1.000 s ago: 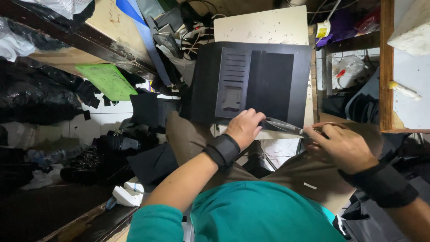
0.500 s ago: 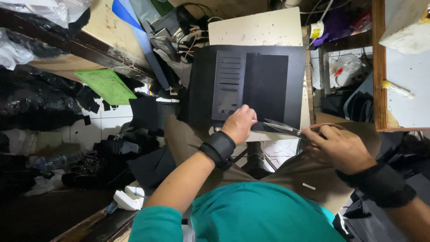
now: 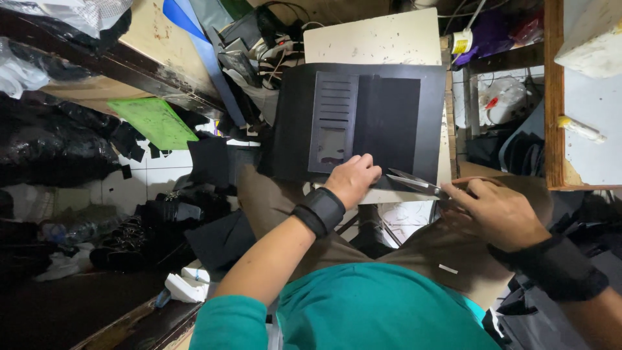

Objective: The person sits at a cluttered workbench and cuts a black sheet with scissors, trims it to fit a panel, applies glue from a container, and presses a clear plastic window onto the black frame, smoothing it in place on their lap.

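A large black sheet of leather-like material (image 3: pixel 402 116), with a slotted wallet panel (image 3: pixel 332 120) lying on it, rests on a pale speckled board (image 3: pixel 382 40) across my lap. My left hand (image 3: pixel 353 176) presses down on the sheet's near edge, fingers curled. Metal scissors (image 3: pixel 418 183) are held in my right hand (image 3: pixel 495 210), their blades open at the sheet's near edge, just right of my left hand. Both wrists wear black bands.
A green sheet (image 3: pixel 155 122) lies on a wooden bench at the left. Black scraps and shoes (image 3: pixel 139 227) litter the tiled floor. A wooden table edge (image 3: pixel 552 97) stands at the right, with cables and clutter (image 3: pixel 272 39) behind the board.
The view has shifted slightly. Both hands stay at the sheet's near edge, and the scissors remain at the same spot.
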